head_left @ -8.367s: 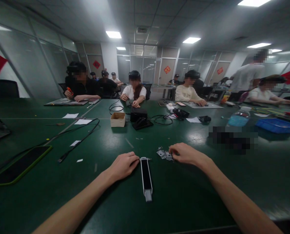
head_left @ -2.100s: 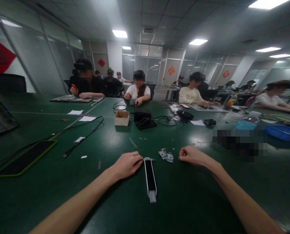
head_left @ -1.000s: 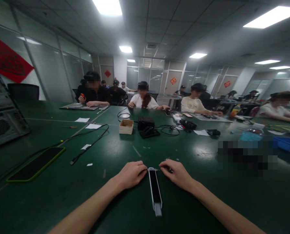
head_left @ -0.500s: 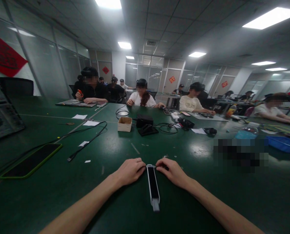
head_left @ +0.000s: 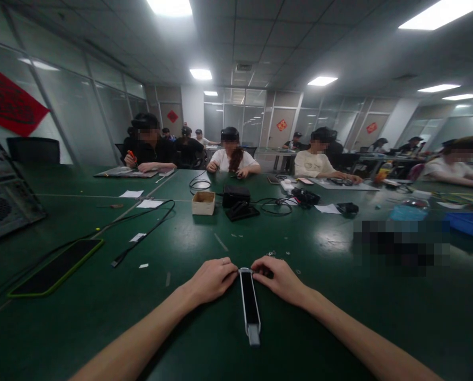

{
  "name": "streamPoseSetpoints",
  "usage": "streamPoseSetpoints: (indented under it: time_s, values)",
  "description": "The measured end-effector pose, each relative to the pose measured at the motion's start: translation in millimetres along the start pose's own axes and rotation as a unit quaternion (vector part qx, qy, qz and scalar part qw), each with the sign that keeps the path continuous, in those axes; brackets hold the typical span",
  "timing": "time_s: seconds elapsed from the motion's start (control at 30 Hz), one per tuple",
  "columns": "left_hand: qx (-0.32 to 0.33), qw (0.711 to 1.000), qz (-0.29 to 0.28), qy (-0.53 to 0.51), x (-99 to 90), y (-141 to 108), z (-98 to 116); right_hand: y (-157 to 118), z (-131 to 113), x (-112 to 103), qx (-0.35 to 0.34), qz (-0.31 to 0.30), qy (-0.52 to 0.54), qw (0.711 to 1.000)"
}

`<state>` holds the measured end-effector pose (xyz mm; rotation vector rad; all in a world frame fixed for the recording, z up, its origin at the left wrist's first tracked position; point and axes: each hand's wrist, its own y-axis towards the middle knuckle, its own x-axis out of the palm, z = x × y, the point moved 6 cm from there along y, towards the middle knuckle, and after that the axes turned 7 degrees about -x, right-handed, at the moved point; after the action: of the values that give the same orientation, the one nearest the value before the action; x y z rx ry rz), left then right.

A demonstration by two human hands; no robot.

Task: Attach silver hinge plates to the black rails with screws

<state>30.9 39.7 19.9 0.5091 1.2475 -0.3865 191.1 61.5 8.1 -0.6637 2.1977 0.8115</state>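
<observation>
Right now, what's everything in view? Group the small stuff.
Device: 1, black, white rim, near centre
Small parts: several, silvery, beyond device, right
Open box: 1, tan, centre
Equipment: several, black, centre
Cables: several, black, left and centre
Slab: 1, black, green rim, left
Computer case: 1, grey, left edge
Papers: several, white, scattered
Bottles: 2+, blue and orange, right
Tray: 1, blue, right
Table: 1, green, underneath
Chairs: several, black, beyond
Hangings: several, red, walls
Lights: several, white, ceiling
People: several, mixed tops, beyond
Left hand: 1, bare, device's far left
Right hand: 1, bare, device's far right
</observation>
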Motion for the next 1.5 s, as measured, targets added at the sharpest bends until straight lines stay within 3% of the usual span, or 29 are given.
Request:
streamPoseSetpoints:
  time_s: [0.57,0.97,1.1,1.27,1.37,1.5]
  values:
    - [0.0,1.0,0.001,-0.003,1.0,0.5,-1.5,-1.5,-5.0,-2.0,-0.027,-0.017,-0.029,0.999]
    - [0.004,1.0,0.009,-0.009,3.2,1.3,-3.9,-2.5,-14.7,-3.4,-0.092,-0.036,-0.14,0.985]
    - [0.0,1.0,0.002,-0.015,1.9,1.1,-3.3,-3.5,-16.1,-22.7,-0.088,-0.019,-0.173,0.981]
    - [0.0,1.0,0.001,-0.017,0.4,0.8,-2.6,-13.5,4.0,-78.5,-0.037,0.026,-0.237,0.97]
    - [0.001,1.0,0.0,-0.017,-0.2,0.7,-2.4,-25.8,32.0,-95.9,0.049,-0.038,-0.236,0.97]
    - [0.006,1.0,0.0,-0.02,-0.6,0.5,-2.1,-42.2,57.7,-91.5,0.158,-0.123,-0.139,0.97]
